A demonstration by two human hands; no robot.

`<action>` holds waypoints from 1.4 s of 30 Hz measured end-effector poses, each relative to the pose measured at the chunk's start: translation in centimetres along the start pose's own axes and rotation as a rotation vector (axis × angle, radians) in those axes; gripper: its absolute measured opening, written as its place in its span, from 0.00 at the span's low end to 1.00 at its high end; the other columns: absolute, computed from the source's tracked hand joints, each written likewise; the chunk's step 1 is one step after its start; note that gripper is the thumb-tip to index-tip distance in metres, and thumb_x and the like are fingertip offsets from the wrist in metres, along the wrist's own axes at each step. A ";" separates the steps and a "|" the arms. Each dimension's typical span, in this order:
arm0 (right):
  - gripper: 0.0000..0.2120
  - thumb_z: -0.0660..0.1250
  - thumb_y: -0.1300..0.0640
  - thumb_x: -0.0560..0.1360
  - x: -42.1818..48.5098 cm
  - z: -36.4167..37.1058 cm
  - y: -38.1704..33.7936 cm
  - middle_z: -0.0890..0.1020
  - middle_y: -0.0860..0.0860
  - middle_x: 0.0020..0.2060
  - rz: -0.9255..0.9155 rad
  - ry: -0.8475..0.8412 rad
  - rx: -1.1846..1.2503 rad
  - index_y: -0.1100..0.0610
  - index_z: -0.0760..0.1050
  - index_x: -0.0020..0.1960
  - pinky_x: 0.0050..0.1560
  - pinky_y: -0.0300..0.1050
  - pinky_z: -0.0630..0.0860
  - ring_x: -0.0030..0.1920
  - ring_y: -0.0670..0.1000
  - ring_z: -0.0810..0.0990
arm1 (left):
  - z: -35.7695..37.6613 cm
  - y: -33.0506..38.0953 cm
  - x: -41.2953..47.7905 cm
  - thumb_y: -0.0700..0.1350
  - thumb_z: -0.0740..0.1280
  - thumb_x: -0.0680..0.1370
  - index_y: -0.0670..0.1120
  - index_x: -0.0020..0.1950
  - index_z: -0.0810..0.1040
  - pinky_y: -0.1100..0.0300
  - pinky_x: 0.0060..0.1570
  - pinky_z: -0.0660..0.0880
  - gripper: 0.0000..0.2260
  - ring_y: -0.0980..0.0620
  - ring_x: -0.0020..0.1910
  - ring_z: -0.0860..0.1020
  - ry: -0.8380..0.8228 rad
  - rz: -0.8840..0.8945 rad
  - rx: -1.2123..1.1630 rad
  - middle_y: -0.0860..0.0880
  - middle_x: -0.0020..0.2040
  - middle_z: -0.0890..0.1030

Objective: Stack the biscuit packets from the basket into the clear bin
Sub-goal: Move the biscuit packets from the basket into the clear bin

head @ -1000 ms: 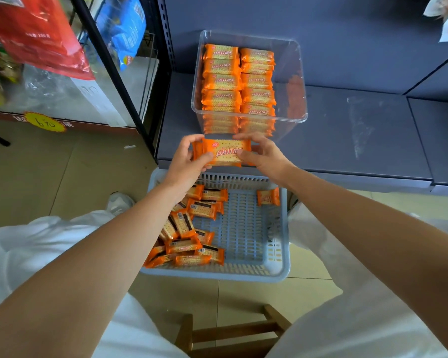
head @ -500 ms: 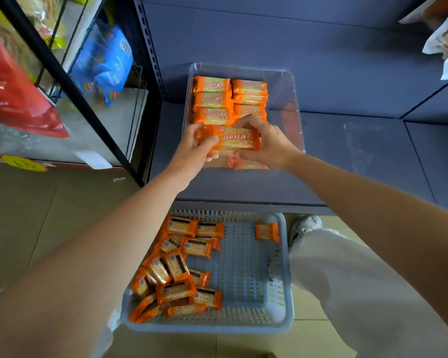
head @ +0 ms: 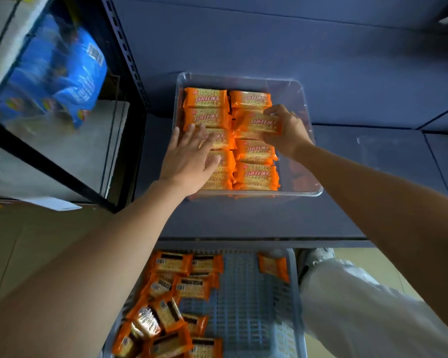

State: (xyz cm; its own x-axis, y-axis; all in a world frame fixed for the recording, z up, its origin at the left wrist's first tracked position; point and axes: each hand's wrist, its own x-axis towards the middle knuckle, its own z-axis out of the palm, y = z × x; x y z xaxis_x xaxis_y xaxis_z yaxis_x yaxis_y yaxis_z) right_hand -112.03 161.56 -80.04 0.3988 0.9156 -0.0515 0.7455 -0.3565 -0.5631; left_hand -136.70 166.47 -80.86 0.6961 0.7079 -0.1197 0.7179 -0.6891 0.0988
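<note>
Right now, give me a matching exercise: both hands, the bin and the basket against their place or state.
Things:
1. left hand
2. right hand
3. clear bin
4. basket

Places or states:
A. grips one packet above the right row
B. below the shelf edge, loose packets inside
C. fingers straight, flat on the left row
D. on the shelf, two rows of packets inside

Pairs: 1-C, 2-A, 3-D, 4-B

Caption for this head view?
Right hand holds a biscuit packet in the clear bin; left hand lies flat on the stack.
</note>
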 end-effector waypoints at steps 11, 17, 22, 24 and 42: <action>0.25 0.69 0.64 0.70 2.3 3.3 1.9 0.68 0.60 0.61 -0.094 0.105 -0.092 0.50 0.76 0.65 0.66 0.51 0.68 0.63 0.60 0.67 | 0.4 0.0 0.3 0.63 0.36 0.79 0.52 0.79 0.48 0.42 0.75 0.41 0.31 0.46 0.78 0.51 0.013 0.012 0.126 0.46 0.79 0.52; 0.28 0.69 0.62 0.72 2.0 3.7 1.0 0.69 0.58 0.59 -0.076 0.122 -0.187 0.48 0.70 0.70 0.61 0.55 0.71 0.59 0.59 0.68 | 0.3 -0.1 0.2 0.63 0.38 0.79 0.53 0.79 0.47 0.42 0.75 0.41 0.30 0.46 0.78 0.50 -0.006 0.020 0.130 0.46 0.79 0.51; 0.29 0.69 0.59 0.72 0.4 1.8 -0.3 0.71 0.56 0.64 -0.006 0.144 -0.173 0.52 0.66 0.72 0.62 0.54 0.70 0.63 0.57 0.69 | -0.7 -0.1 -0.3 0.59 0.48 0.82 0.53 0.78 0.53 0.45 0.75 0.39 0.25 0.47 0.78 0.46 0.006 0.033 -0.026 0.46 0.79 0.49; 0.24 0.68 0.60 0.73 -1.1 1.1 -1.5 0.74 0.54 0.60 -0.043 0.155 0.010 0.54 0.70 0.68 0.58 0.51 0.75 0.56 0.53 0.75 | -1.4 0.1 -1.3 0.54 0.54 0.82 0.51 0.76 0.62 0.46 0.75 0.44 0.22 0.45 0.77 0.54 0.093 0.027 -0.107 0.45 0.78 0.57; 0.12 0.66 0.60 0.77 -24.9 14.7 -8.2 0.79 0.50 0.44 -0.095 -0.672 0.332 0.58 0.76 0.60 0.46 0.38 0.73 0.44 0.47 0.77 | 9.3 -3.7 -27.7 0.62 0.49 0.74 0.54 0.68 0.73 0.41 0.68 0.57 0.28 0.38 0.73 0.60 -0.234 -0.255 -0.295 0.41 0.74 0.63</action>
State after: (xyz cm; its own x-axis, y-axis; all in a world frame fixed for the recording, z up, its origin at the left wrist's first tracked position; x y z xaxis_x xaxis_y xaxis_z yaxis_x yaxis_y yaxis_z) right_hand -135.94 144.41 -86.23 -0.1499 0.8939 -0.4225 0.5179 -0.2930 -0.8037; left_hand -158.79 147.98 -87.07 0.4994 0.7718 -0.3937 0.8625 -0.3999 0.3102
